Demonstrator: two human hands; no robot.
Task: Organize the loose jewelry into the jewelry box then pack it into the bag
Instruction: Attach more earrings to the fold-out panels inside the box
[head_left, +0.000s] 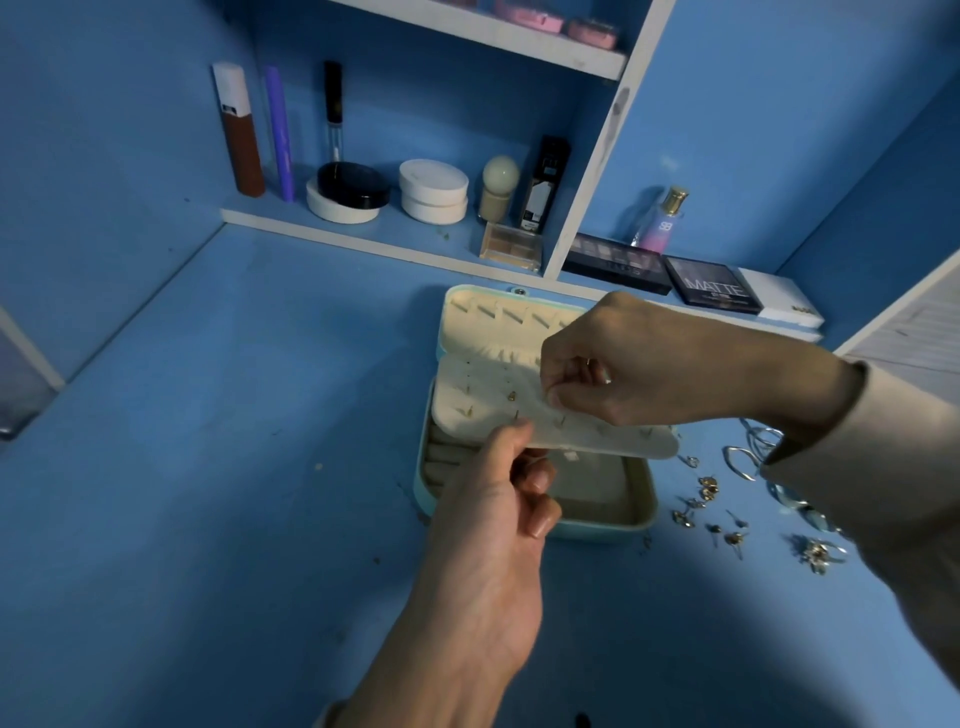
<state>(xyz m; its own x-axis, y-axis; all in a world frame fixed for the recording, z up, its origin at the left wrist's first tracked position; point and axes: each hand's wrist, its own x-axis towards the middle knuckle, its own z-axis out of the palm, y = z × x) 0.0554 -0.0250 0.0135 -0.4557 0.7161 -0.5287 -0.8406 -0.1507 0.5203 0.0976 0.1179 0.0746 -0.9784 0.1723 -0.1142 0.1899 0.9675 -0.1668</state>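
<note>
Head view, pale-blue jewelry box (597, 526) open on blue table (208, 467), cream padded earring panel (483, 408) pinched in left hand (498, 499) grip, right hand (639, 364) grip clamped on barely discernible stud (545, 398), loose metal jewelry (727, 512) beside, black palette (711, 292) lettered "MATTE".

The pale turquoise jewelry box (640, 519) is lying open on the blue counter (249, 426), its lid (470, 310) leaning back on the far side and showing cream lining. Its cream flap (483, 410) is tilting up above the tray, with gold stud posts (511, 396) sticking through it. Loose jewelry (707, 488), small gold earrings and silver hoops (742, 462), is lying scattered just right of the box.
</note>
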